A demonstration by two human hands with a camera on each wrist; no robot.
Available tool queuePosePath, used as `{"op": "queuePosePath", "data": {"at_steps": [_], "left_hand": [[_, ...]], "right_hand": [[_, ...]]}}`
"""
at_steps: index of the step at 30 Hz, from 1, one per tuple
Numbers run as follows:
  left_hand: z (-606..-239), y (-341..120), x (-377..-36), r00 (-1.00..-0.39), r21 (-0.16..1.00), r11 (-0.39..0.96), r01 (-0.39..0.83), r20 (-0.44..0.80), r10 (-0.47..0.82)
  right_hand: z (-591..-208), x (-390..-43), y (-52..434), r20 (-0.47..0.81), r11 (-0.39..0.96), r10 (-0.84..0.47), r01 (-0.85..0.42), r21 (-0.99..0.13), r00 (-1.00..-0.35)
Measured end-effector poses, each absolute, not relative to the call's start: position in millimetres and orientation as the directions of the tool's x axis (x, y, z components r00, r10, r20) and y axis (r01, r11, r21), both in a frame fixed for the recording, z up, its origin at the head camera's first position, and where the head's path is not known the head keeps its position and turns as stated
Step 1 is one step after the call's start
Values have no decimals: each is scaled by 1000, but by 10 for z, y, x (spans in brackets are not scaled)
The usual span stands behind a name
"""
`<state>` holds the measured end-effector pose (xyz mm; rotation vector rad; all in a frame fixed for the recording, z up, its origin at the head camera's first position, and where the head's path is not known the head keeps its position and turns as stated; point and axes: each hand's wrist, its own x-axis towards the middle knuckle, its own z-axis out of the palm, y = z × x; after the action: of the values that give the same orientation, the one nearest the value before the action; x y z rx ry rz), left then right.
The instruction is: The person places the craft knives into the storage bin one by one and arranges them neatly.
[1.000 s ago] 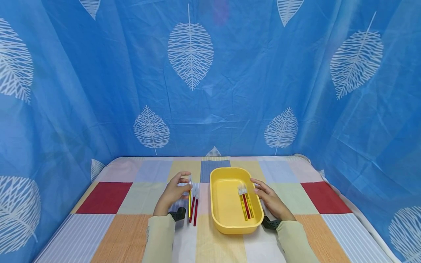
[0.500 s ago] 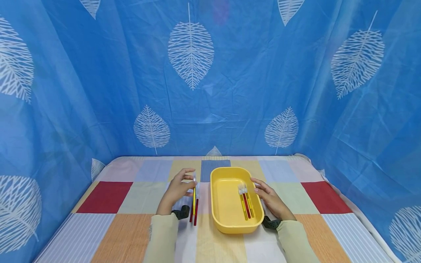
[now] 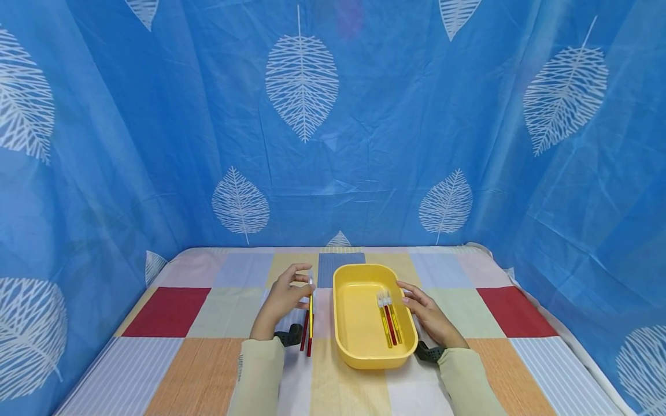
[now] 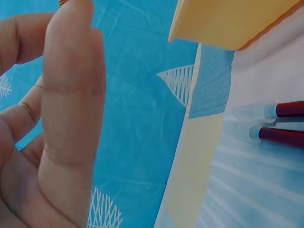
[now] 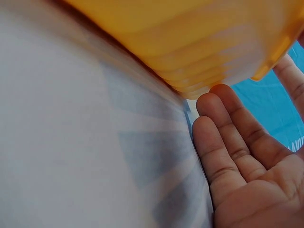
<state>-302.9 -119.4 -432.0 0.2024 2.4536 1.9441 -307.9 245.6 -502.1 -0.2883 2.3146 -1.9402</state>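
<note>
Head view: left hand (image 3: 281,301) pinches a yellow pen (image 3: 310,315) just left of the yellow tray (image 3: 359,352); right hand (image 3: 429,316), fingers straight, apparently touches the tray's side.

Left hand (image 3: 283,300) pinches yellow pen (image 3: 310,315) by its capped end, lifted just above 2 red pens (image 3: 307,338) on checked cloth (image 3: 208,346). Right hand (image 3: 429,315) rests flat against right wall of yellow tray (image 3: 364,355); 3 pens (image 3: 389,325) inside.
</note>
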Motion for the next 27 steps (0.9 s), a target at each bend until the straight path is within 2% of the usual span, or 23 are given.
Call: {"op": "queuePosePath", "data": {"at_steps": [27], "left_hand": [[-4309, -983, -2991, -975, 971, 193, 140, 102, 196]], "right_hand": [[-5022, -3078, 2459, 34, 149, -221, -68, -987, -975]]}}
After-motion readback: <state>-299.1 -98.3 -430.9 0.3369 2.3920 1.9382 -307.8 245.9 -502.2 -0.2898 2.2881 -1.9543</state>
